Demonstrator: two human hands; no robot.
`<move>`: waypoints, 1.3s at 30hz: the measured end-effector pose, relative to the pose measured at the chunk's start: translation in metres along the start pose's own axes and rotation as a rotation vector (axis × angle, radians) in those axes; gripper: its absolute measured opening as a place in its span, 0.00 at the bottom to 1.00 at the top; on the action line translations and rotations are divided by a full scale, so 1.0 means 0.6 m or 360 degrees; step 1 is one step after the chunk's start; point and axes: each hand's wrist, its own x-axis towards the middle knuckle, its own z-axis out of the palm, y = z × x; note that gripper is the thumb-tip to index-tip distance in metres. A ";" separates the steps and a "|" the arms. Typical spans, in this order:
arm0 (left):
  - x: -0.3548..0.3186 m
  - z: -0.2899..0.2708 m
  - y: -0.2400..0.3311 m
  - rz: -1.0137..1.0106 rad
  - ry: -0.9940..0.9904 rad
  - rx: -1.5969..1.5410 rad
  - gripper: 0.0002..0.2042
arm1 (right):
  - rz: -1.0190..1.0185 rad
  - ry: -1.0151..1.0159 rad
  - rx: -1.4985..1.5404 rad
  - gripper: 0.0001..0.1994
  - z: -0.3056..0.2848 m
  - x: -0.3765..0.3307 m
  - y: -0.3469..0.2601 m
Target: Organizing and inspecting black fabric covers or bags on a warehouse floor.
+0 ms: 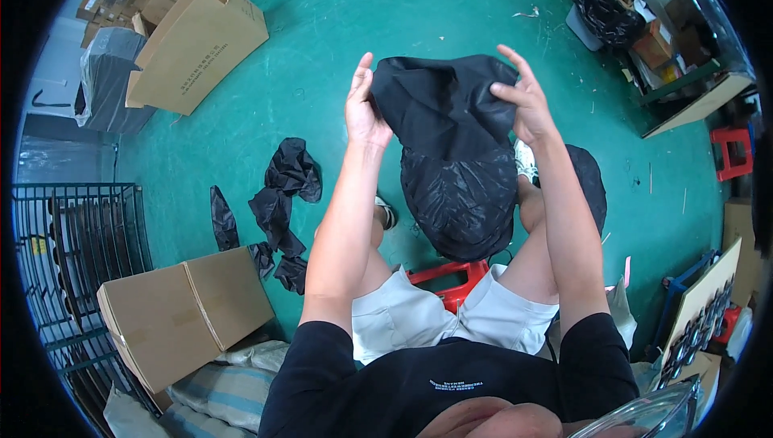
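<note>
Head view — hands [369,118] hold black fabric [439,108] — open carton [229,27] bears dark writing [211,77].

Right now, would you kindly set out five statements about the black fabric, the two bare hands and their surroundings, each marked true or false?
1. The wrinkled black fabric spans the gap between the bare left hand and bare right hand. True.
2. The smooth floor is bright yellow. False: it is green.
3. A red plastic stool shows between the legs of the pale shorts. True.
4. The black shirt has long sleeves. False: they are short.
5. Crumpled black pieces lie on the floor to the person's left. True.
</note>
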 end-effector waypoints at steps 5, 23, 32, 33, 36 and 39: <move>0.002 -0.008 0.032 0.0008 -0.0046 -0.0269 0.16 | 0.0012 0.0245 0.0095 0.20 -0.066 0.038 0.002; 0.007 -0.007 -0.003 0.0119 0.0369 0.0062 0.20 | 0.0017 0.0239 0.0151 0.18 -0.026 0.029 0.034; -0.003 0.023 -0.005 0.0212 0.0300 0.0241 0.24 | -0.0047 0.0253 0.0240 0.17 -0.037 0.029 0.023; -0.005 0.025 -0.007 0.0252 0.0276 0.0340 0.28 | -0.0053 0.0249 0.0244 0.18 -0.030 0.027 0.021; -0.009 0.026 -0.015 0.0307 0.0240 0.0555 0.33 | -0.0079 0.0248 0.0299 0.18 -0.014 0.020 0.011; -0.011 0.034 -0.022 0.0283 0.0211 0.0596 0.28 | -0.0123 0.0251 0.0365 0.18 -0.027 0.021 0.011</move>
